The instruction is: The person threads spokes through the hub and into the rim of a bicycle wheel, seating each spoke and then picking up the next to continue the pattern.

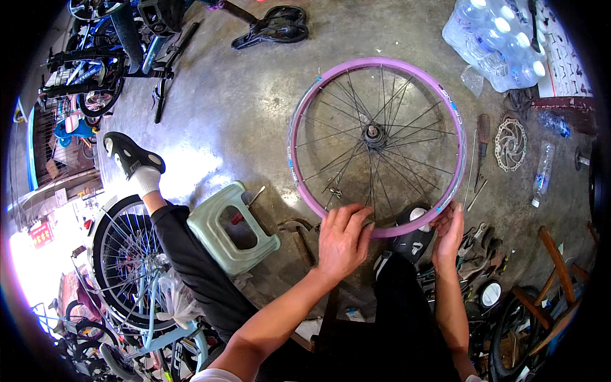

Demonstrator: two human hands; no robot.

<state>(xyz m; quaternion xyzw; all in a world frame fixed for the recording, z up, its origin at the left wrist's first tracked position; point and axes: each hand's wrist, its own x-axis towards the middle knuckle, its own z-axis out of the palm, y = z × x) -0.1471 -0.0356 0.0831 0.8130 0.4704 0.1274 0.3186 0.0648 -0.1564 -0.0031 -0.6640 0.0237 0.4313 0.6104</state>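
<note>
A pink spoked wheel rim (300, 111) with a hub (374, 134) at its centre lies in front of me above the concrete floor, my right shoe (414, 245) under its near edge. My left hand (344, 239) grips the near side of the rim with fingers curled. My right hand (449, 232) is closed at the rim's near right, fingertips on it. Just right of the wheel are a thin metal rod (473, 159), a screwdriver (483, 137) and a disc brake rotor (510, 144).
A pale green stool (267, 248) sits by my left leg. Bicycles (149, 267) crowd the left. A saddle (273, 28) lies beyond the wheel. Wrapped water bottles (493, 41), a loose bottle (543, 175), scattered tools (477, 248) and a wooden frame (554, 267) are on the right.
</note>
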